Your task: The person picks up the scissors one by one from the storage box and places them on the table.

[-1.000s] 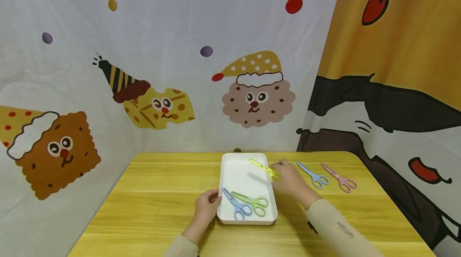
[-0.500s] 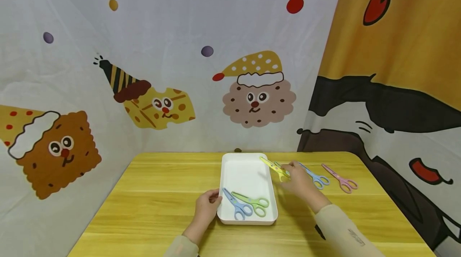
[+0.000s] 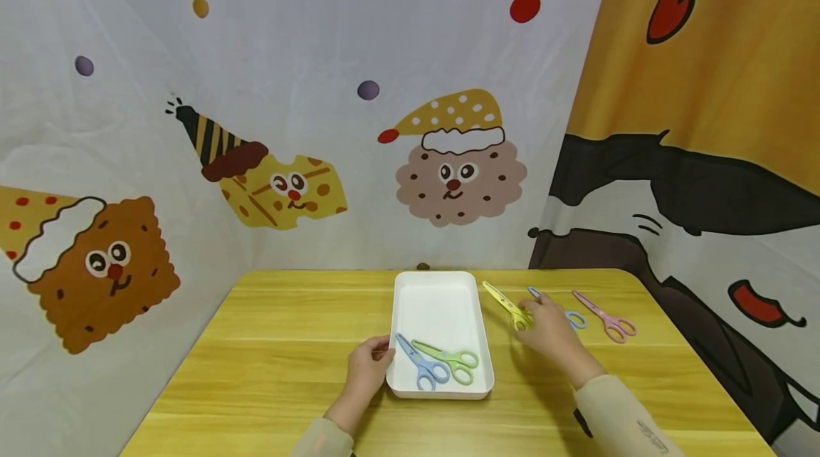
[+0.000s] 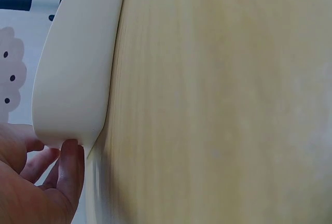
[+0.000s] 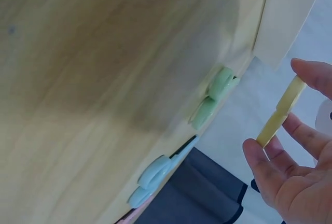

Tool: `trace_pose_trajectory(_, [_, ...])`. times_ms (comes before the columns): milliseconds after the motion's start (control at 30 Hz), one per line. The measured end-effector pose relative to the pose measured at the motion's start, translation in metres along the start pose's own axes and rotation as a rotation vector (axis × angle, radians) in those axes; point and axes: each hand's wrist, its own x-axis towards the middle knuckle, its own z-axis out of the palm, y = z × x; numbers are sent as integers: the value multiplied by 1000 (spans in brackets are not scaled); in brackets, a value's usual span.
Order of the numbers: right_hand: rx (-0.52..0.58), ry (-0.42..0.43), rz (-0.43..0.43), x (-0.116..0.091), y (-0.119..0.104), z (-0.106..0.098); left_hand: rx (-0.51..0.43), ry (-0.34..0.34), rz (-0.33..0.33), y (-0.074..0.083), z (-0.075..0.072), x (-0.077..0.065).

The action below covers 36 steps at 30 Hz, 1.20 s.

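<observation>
Between thumb and fingers, my right hand [image 3: 549, 329] pinches yellow scissors [image 3: 506, 304] just right of the white tray [image 3: 432, 300]. In the right wrist view the yellow scissors [image 5: 280, 112] are edge-on, raised off the table. My left hand [image 3: 366, 371] grips the tray's left side; in the left wrist view its fingers [image 4: 70, 169] hold the tray corner. Inside the tray's near end lie blue scissors [image 3: 419, 363] and green scissors [image 3: 451, 357]. Another green pair of scissors [image 5: 212, 97] lies on the table, hidden in the head view.
Right of the tray, more blue scissors [image 3: 575, 319], partly covered by my right hand, and pink scissors [image 3: 604, 316] lie on the wooden table [image 3: 275, 350]. A printed curtain [image 3: 307, 51] hangs behind the table.
My right hand has moved right with the yellow scissors, from over the tray to over the table beside it. My left hand and the tray have stayed in place.
</observation>
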Motion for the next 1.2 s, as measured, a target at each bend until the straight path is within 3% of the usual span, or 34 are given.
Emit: trace_pose_trajectory(1200, [-65, -105, 39, -33, 14, 10, 0, -7, -18, 0, -1, 0])
